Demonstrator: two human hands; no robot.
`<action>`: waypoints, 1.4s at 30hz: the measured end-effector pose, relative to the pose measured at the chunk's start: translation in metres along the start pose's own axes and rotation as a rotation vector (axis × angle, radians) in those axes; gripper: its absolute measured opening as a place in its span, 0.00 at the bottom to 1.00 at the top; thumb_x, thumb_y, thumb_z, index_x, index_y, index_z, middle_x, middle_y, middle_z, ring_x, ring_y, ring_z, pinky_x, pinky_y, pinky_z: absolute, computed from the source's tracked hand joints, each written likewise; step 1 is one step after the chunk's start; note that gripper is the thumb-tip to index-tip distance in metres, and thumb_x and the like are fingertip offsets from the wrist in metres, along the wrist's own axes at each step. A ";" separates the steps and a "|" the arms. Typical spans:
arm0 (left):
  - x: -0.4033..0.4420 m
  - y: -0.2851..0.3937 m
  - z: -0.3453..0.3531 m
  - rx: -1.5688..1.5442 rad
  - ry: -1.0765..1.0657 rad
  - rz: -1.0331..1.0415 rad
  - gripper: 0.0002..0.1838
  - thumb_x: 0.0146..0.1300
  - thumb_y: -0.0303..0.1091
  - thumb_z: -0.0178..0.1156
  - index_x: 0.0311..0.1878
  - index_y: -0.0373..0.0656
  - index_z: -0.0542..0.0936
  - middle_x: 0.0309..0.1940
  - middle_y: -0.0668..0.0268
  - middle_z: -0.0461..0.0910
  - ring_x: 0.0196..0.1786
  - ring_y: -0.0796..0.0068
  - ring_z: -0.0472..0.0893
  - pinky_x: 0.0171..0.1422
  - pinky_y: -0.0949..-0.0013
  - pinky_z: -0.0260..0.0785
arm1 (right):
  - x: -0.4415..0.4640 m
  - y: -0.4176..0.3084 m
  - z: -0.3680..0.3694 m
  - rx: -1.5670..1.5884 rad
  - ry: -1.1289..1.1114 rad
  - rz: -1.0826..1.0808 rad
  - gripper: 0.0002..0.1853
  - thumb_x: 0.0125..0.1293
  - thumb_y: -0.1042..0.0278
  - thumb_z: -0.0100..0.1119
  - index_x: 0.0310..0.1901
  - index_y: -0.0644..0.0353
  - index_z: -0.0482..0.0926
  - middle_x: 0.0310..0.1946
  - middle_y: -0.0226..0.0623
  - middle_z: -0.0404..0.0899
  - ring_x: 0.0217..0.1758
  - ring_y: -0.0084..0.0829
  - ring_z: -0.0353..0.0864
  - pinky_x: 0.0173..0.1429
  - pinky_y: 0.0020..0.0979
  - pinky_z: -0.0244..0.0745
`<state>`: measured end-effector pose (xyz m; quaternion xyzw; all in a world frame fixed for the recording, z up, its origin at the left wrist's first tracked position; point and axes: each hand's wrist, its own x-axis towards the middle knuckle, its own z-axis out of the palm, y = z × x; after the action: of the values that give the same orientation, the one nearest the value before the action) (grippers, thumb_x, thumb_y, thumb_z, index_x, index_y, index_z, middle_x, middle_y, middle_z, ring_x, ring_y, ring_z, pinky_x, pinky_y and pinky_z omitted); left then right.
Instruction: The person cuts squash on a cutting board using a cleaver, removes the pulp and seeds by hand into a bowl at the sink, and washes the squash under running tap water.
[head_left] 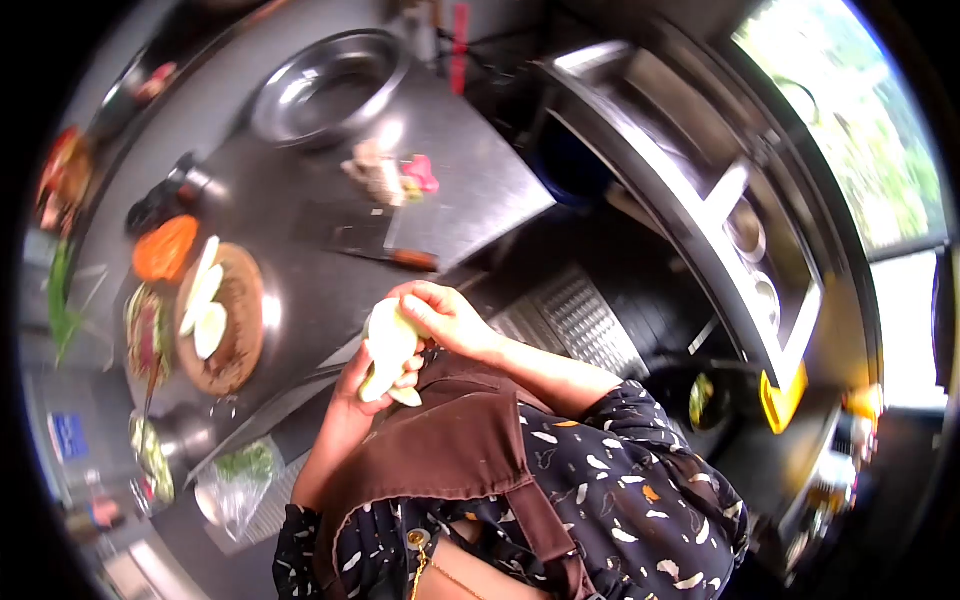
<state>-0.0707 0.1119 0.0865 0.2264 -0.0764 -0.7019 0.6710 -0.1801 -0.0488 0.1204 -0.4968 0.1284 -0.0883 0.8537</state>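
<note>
A pale, whitish-green piece of food (392,340), perhaps a vegetable, is between my two hands in front of the brown apron. My left hand (362,382) has its fingers wrapped round its lower part. Over its upper end, the thumb and fingers of my right hand (437,312) are closed. A cleaver with a wooden handle (413,260) lies on the steel table (300,300) beyond my hands. To the left, pale cut pieces (210,330) rest on a round wooden board (240,345).
A large metal bowl (330,90) stands at the table's back. A crumpled cloth (375,172) and a pink item (420,173) lie near the cleaver. An orange bundle (165,248) is beside the board. A plastic bag with greens (245,475) sits lower left. Metal sinks are at right.
</note>
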 end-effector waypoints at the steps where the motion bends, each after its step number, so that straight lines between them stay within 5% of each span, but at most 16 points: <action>1: 0.005 -0.014 0.013 0.004 0.011 -0.021 0.41 0.53 0.60 0.66 0.59 0.38 0.67 0.46 0.59 0.72 0.41 0.70 0.72 0.35 0.73 0.67 | -0.022 0.003 -0.013 0.020 0.139 0.047 0.19 0.71 0.50 0.50 0.46 0.61 0.76 0.31 0.25 0.74 0.26 0.18 0.72 0.28 0.22 0.68; 3: 0.015 -0.042 0.011 -0.018 -0.004 -0.101 0.41 0.52 0.60 0.67 0.59 0.38 0.67 0.46 0.59 0.72 0.41 0.70 0.72 0.35 0.73 0.67 | -0.068 0.008 -0.037 0.124 0.382 0.150 0.19 0.71 0.47 0.49 0.41 0.57 0.76 0.25 0.23 0.69 0.20 0.19 0.69 0.23 0.21 0.65; 8: 0.039 -0.087 0.031 -0.105 -0.009 -0.298 0.39 0.51 0.57 0.69 0.58 0.40 0.69 0.44 0.58 0.75 0.40 0.69 0.76 0.32 0.73 0.67 | -0.190 0.030 -0.100 0.366 0.857 0.252 0.08 0.65 0.60 0.54 0.33 0.54 0.72 0.26 0.28 0.71 0.24 0.23 0.73 0.27 0.25 0.67; 14: 0.068 -0.138 0.050 -0.084 0.114 -0.228 0.36 0.55 0.57 0.66 0.57 0.39 0.70 0.45 0.58 0.75 0.40 0.69 0.77 0.33 0.73 0.70 | -0.294 0.074 -0.183 0.759 1.055 0.313 0.07 0.63 0.69 0.53 0.39 0.62 0.73 0.29 0.41 0.75 0.32 0.37 0.81 0.25 0.32 0.73; 18: 0.106 -0.177 0.086 -0.063 0.170 -0.262 0.33 0.58 0.56 0.63 0.57 0.39 0.71 0.44 0.58 0.76 0.40 0.68 0.78 0.34 0.73 0.70 | -0.367 0.029 -0.264 0.627 1.136 -0.035 0.05 0.60 0.71 0.52 0.33 0.63 0.74 0.28 0.45 0.75 0.27 0.36 0.80 0.21 0.31 0.76; 25: 0.243 -0.307 0.186 0.030 0.078 -0.385 0.33 0.62 0.57 0.58 0.59 0.38 0.69 0.43 0.56 0.76 0.39 0.68 0.77 0.35 0.72 0.70 | -0.510 -0.124 -0.417 0.197 1.511 -0.505 0.12 0.63 0.60 0.56 0.42 0.59 0.72 0.34 0.34 0.75 0.29 0.30 0.81 0.20 0.26 0.72; 28: 0.297 -0.355 0.234 0.096 0.033 -0.475 0.29 0.66 0.54 0.54 0.59 0.39 0.69 0.42 0.54 0.76 0.39 0.65 0.79 0.34 0.69 0.72 | -0.547 -0.166 -0.493 0.134 1.589 -0.381 0.22 0.64 0.52 0.58 0.52 0.59 0.73 0.43 0.37 0.77 0.48 0.29 0.78 0.48 0.35 0.74; 30: 0.324 -0.373 0.262 0.041 -0.020 -0.537 0.25 0.68 0.52 0.51 0.58 0.41 0.70 0.41 0.53 0.78 0.38 0.62 0.80 0.32 0.67 0.73 | -0.564 -0.161 -0.555 -0.620 1.817 -0.220 0.26 0.64 0.50 0.58 0.57 0.59 0.73 0.49 0.38 0.76 0.52 0.26 0.75 0.51 0.30 0.71; 32: 0.346 -0.384 0.284 0.014 -0.031 -0.576 0.25 0.68 0.52 0.51 0.59 0.42 0.70 0.41 0.52 0.78 0.38 0.61 0.80 0.33 0.66 0.74 | -0.553 -0.182 -0.532 -0.532 1.527 -0.320 0.24 0.67 0.56 0.55 0.59 0.61 0.71 0.52 0.40 0.77 0.51 0.33 0.78 0.58 0.29 0.70; 33: 0.357 -0.388 0.293 -0.038 -0.054 -0.612 0.25 0.68 0.53 0.52 0.59 0.43 0.70 0.41 0.51 0.78 0.38 0.60 0.80 0.33 0.66 0.74 | -0.549 -0.185 -0.520 -0.624 1.348 -0.208 0.22 0.67 0.57 0.55 0.57 0.62 0.73 0.47 0.39 0.79 0.48 0.32 0.78 0.55 0.29 0.70; 35: 0.377 -0.396 0.303 -0.028 -0.038 -0.652 0.25 0.68 0.52 0.52 0.59 0.44 0.71 0.42 0.52 0.78 0.38 0.61 0.80 0.33 0.66 0.75 | -0.519 -0.195 -0.467 -0.263 1.011 -0.067 0.21 0.67 0.55 0.56 0.56 0.58 0.74 0.47 0.35 0.79 0.40 0.22 0.79 0.41 0.24 0.74; 42: 0.459 -0.424 0.323 0.048 -0.165 -0.877 0.25 0.69 0.53 0.48 0.60 0.45 0.71 0.49 0.55 0.79 0.43 0.58 0.82 0.33 0.65 0.77 | -0.484 -0.185 -0.466 -0.109 0.822 -0.115 0.24 0.69 0.57 0.55 0.61 0.61 0.70 0.37 0.29 0.77 0.27 0.14 0.73 0.28 0.17 0.67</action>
<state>-0.5902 -0.3624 0.0989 0.1960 -0.0426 -0.9339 0.2959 -0.7878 -0.3898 0.1244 -0.4710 0.4350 -0.3201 0.6974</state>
